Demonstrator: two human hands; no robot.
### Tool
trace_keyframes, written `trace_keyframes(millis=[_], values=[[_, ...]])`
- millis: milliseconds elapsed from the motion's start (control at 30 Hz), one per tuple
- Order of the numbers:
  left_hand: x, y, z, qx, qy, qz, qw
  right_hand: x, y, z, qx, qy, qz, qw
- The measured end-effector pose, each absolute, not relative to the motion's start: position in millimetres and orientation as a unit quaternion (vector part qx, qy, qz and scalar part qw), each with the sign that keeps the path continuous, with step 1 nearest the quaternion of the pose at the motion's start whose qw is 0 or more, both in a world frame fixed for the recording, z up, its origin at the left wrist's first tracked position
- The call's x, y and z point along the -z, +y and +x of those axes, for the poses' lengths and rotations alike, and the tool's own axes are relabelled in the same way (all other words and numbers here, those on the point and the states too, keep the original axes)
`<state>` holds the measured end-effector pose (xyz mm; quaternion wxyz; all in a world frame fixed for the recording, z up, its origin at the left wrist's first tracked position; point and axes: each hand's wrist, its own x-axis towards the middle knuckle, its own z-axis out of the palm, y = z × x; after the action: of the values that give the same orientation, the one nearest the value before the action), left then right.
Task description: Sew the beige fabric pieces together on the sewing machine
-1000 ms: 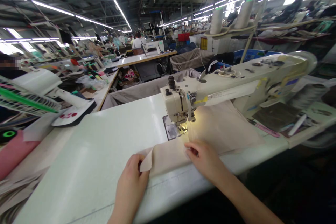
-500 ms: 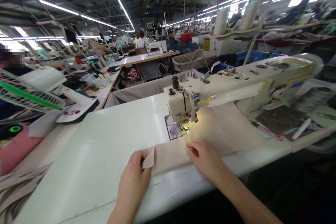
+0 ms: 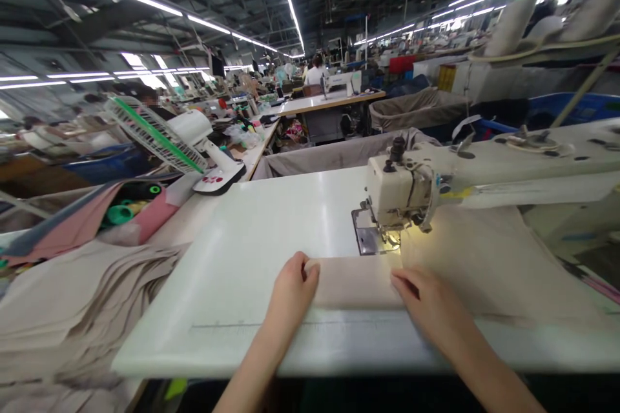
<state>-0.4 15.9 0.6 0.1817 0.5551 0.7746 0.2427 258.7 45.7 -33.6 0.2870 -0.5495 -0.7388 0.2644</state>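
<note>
A beige fabric piece (image 3: 356,284) lies across the pale sewing table (image 3: 271,219) in front of the sewing machine (image 3: 397,190). My left hand (image 3: 295,281) pinches its left end between thumb and fingers. At the near side of the needle area, my right hand (image 3: 426,297) is closed with the fingertips on the fabric. The machine's lamp lights the presser foot (image 3: 392,239), beside the metal needle plate (image 3: 371,241). More of the beige cloth spreads to the right under the machine arm.
Stacked beige fabric pieces (image 3: 97,297) lie at the left, near a white fan (image 3: 194,135) with a green strip. Behind the table is a grey cloth-lined bin (image 3: 320,160). Thread cones (image 3: 508,26) stand at the upper right. A person in white (image 3: 317,71) sits farther back.
The view has turned left, showing more of the fabric stack. The folded-up corner at my left hand now lies flatter. Both hands still hold the fabric.
</note>
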Motion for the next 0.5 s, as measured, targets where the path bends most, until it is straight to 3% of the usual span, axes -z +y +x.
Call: trace_keyframes(millis=[500], values=[[0.7, 20.3, 3.0, -0.171, 0.785, 0.581, 0.13, 39.4, 44.1, 257.9, -0.204, -0.76, -0.548, 0.283]])
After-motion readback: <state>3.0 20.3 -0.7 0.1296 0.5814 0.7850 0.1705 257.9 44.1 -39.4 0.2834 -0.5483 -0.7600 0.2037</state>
